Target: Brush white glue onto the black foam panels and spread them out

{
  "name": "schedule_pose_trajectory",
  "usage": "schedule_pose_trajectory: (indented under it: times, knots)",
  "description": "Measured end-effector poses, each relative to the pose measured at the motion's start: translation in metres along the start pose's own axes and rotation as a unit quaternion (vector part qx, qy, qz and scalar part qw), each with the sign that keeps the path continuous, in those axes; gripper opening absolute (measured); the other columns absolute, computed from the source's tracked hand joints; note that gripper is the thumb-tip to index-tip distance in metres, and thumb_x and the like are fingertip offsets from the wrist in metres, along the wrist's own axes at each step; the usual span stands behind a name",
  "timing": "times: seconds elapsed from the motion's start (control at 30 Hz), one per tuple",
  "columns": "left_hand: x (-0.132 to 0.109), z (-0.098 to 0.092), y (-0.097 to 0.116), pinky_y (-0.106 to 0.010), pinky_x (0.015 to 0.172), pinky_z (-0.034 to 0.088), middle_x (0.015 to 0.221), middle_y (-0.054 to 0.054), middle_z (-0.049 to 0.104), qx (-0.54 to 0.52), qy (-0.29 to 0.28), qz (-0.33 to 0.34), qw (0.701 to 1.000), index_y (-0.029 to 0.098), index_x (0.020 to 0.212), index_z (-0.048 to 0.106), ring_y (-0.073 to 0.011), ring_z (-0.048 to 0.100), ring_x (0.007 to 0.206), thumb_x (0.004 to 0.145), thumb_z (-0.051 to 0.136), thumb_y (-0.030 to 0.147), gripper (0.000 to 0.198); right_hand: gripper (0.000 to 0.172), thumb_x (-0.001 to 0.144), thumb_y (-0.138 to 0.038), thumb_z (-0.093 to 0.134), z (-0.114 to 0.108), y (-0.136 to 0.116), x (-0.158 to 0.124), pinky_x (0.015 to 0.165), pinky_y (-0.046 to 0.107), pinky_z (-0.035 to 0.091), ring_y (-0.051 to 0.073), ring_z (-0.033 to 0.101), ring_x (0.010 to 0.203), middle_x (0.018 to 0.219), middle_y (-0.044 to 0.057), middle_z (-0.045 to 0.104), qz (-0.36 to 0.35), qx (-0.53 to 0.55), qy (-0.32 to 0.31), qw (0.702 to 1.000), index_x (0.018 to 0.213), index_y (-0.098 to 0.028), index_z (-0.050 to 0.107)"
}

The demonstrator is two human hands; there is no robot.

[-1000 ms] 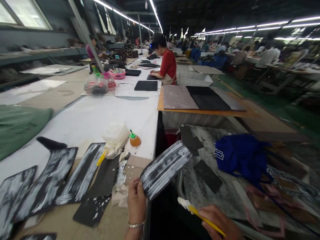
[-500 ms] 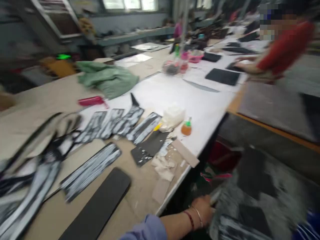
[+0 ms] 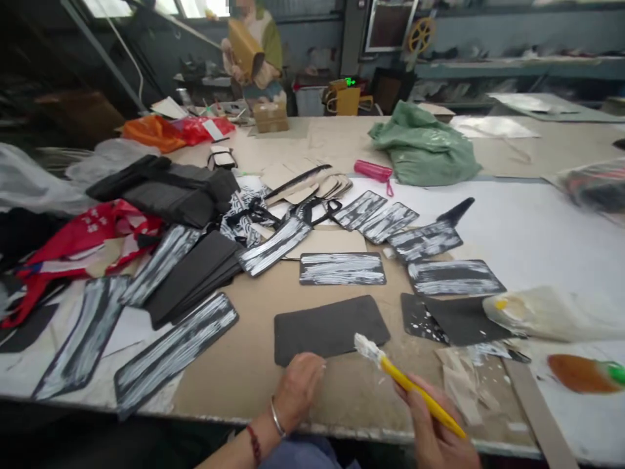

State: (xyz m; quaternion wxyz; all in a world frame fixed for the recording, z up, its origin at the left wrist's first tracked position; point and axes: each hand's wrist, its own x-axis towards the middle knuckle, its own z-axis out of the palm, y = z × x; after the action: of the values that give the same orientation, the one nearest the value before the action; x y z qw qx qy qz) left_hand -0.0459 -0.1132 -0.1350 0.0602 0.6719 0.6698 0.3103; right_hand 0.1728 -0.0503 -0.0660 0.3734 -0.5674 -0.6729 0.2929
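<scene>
A flat dark grey panel with rounded corners lies on the brown board. My left hand, fingers curled, is at its near edge and appears to hold it there; the fingertips are partly hidden. In my right hand is a yellow-handled brush, its bristles coated in white paste. The brush tip is over the panel's right end. Behind lies a similar panel streaked with white. Another streaked panel rests to the left, and one more streaked panel to the right.
A stack of dark panels lies at left by red cloth. On the right are a crumpled plastic bag and an orange bottle with a green cap. Behind are a green sack and a person.
The view has swung left. My left hand has come from beside grey material below the table's right edge to the dark panel. My right hand with the brush has come into view.
</scene>
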Motion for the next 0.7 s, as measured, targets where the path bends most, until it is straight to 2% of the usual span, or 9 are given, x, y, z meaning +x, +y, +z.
schedule_pose_trajectory:
  times: [0.07,0.17,0.27,0.33,0.4,0.47,0.6,0.7]
  knots:
    - [-0.011,-0.02,-0.03,-0.034,0.08,0.052,0.093,-0.007,0.066,0.034,0.045,0.009,0.998,0.015,0.1,0.056,-0.017,0.06,0.093,0.089,0.034,0.016,0.024,0.03,0.082,-0.041,0.049,0.05,-0.025,0.013,0.076,0.034,0.052,0.021,0.061,0.084,0.089,0.008,0.065,-0.012,0.067,-0.061,0.996,0.09,-0.018,0.065]
    - [-0.026,-0.035,-0.06,-0.042,0.087,0.05,0.103,-0.008,0.064,0.049,0.021,0.009,0.999,0.016,0.104,0.055,-0.0208,0.056,0.105,0.086,0.043,0.017,0.022,0.03,0.081,-0.042,0.05,0.116,-0.051,0.017,0.074,0.033,0.053,0.019,0.062,0.081,0.09,0.009,0.063,0.016,0.154,-0.135,0.979,0.09,-0.016,0.064]
    - [-0.037,-0.035,-0.076,-0.045,0.088,0.049,0.107,-0.01,0.063,0.03,-0.022,0.003,0.999,0.016,0.106,0.055,-0.0234,0.054,0.109,0.083,0.05,0.022,0.025,0.035,0.078,-0.045,0.053,0.161,-0.058,0.01,0.072,0.034,0.055,0.02,0.062,0.079,0.094,0.011,0.062,0.098,0.228,-0.168,0.954,0.092,-0.014,0.062]
    - [-0.041,-0.033,-0.082,-0.044,0.088,0.049,0.109,-0.011,0.062,0.015,-0.031,0.003,0.999,0.017,0.106,0.055,-0.0229,0.053,0.11,0.081,0.052,0.021,0.026,0.038,0.076,-0.047,0.055,0.178,-0.054,0.008,0.071,0.035,0.055,0.02,0.063,0.077,0.093,0.011,0.062,0.139,0.241,-0.161,0.947,0.091,-0.014,0.06]
    - [-0.043,-0.031,-0.086,-0.042,0.088,0.048,0.109,-0.01,0.062,0.006,-0.025,0.003,1.0,0.018,0.105,0.056,-0.0213,0.053,0.109,0.081,0.052,0.019,0.025,0.039,0.074,-0.049,0.056,0.183,-0.048,0.012,0.071,0.036,0.055,0.021,0.063,0.077,0.092,0.01,0.062,0.158,0.223,-0.14,0.952,0.091,-0.013,0.06]
    - [-0.042,-0.032,-0.088,-0.041,0.088,0.047,0.106,-0.007,0.064,0.002,-0.014,0.003,1.0,0.02,0.103,0.058,-0.0203,0.055,0.107,0.08,0.053,0.018,0.023,0.041,0.073,-0.05,0.056,0.177,-0.041,0.021,0.073,0.036,0.054,0.022,0.064,0.078,0.092,0.011,0.063,0.172,0.193,-0.107,0.96,0.091,-0.013,0.059]
    - [-0.039,-0.034,-0.092,-0.038,0.087,0.046,0.104,-0.005,0.065,-0.005,0.001,0.016,1.0,0.021,0.1,0.06,-0.019,0.056,0.104,0.08,0.054,0.017,0.021,0.045,0.07,-0.053,0.056,0.146,-0.026,0.046,0.073,0.036,0.054,0.024,0.065,0.078,0.093,0.013,0.064,0.18,0.116,-0.049,0.975,0.091,-0.012,0.059]
    - [-0.037,-0.036,-0.093,-0.036,0.086,0.046,0.103,-0.004,0.065,-0.006,0.018,0.023,1.0,0.022,0.099,0.06,-0.0182,0.056,0.102,0.081,0.051,0.018,0.021,0.047,0.07,-0.054,0.052,0.118,-0.013,0.065,0.07,0.037,0.053,0.026,0.065,0.075,0.085,0.014,0.067,0.179,0.028,-0.013,0.983,0.089,-0.012,0.062]
